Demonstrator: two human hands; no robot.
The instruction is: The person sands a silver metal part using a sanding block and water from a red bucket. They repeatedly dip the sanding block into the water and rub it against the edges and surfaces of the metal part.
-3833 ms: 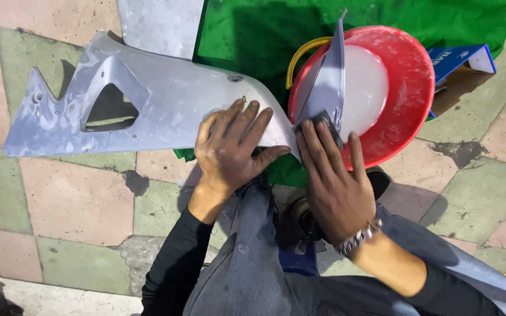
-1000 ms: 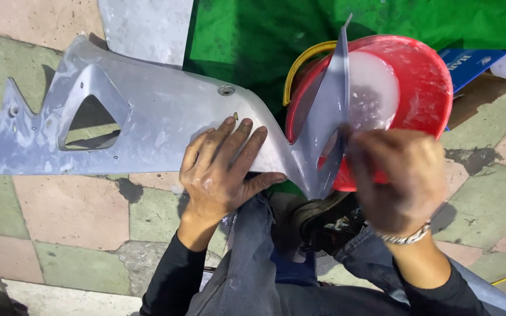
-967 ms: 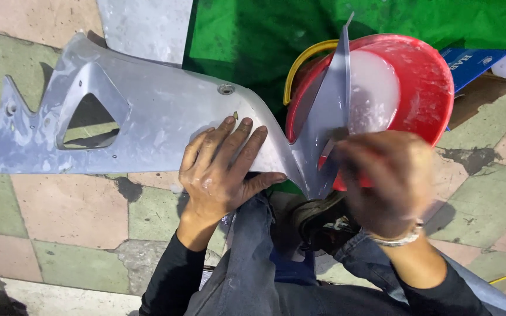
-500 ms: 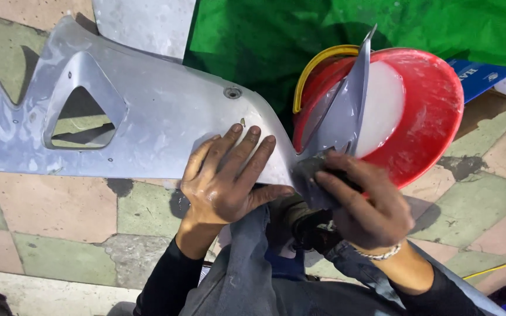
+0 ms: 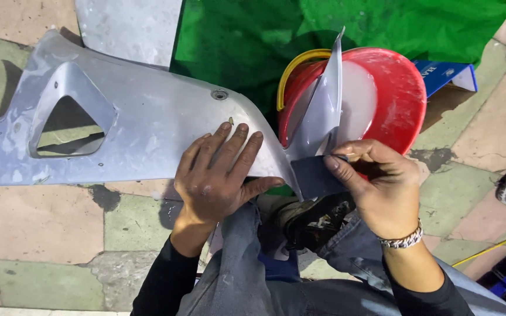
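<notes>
Sandpaper [image 5: 314,175] pinched under right hand [image 5: 376,187] fingers [image 5: 336,167], against panel [image 5: 147,123].

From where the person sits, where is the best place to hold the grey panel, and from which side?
Probably the broad flat part of the grey panel, pressed from above near the lower edge, where the left hand lies spread now. That face is wide and smooth. The narrow tip stands up by the red bucket, and the right hand presses a dark sheet there.

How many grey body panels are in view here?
2: the large grey panel under the left hand, and a second panel lying at the top edge. Others may be out of frame.
</notes>
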